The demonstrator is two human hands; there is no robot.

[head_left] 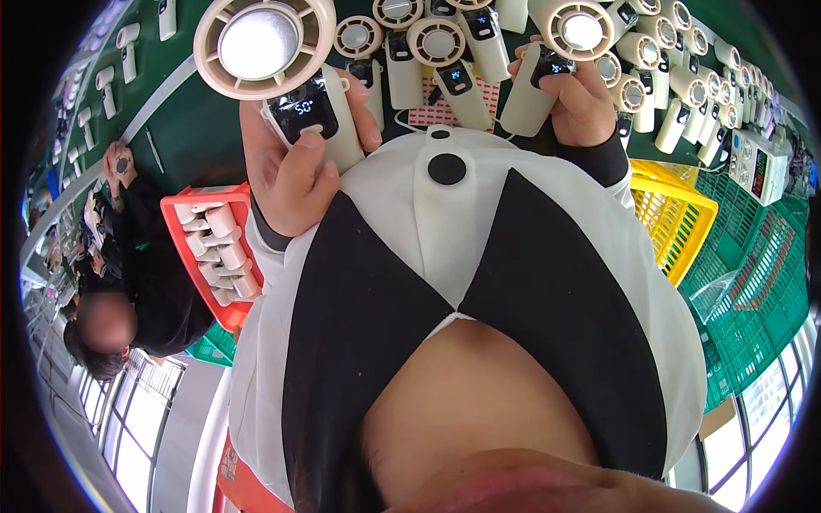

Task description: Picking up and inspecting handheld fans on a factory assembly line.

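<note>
Green bench (197, 128) fills the top, 10 to 2 o'clock, packed with rows of cream handheld fans (445, 51). Green crate (753, 282) at 3, yellow basket (676, 214) just inside it. Red tray (192, 205) of small white parts at 9, beside a co-worker's sleeve. Left hand (295, 171) at 11, fingers wrapped around large fan (274, 60), display lit. Right hand (581, 98) at 1, closed around second fan (556, 51).

The person wears a white top (445, 231) with broad black panels (547, 316) meeting in a V, a round black button (446, 168), and dark cuffs (599, 158) at the wrists.
</note>
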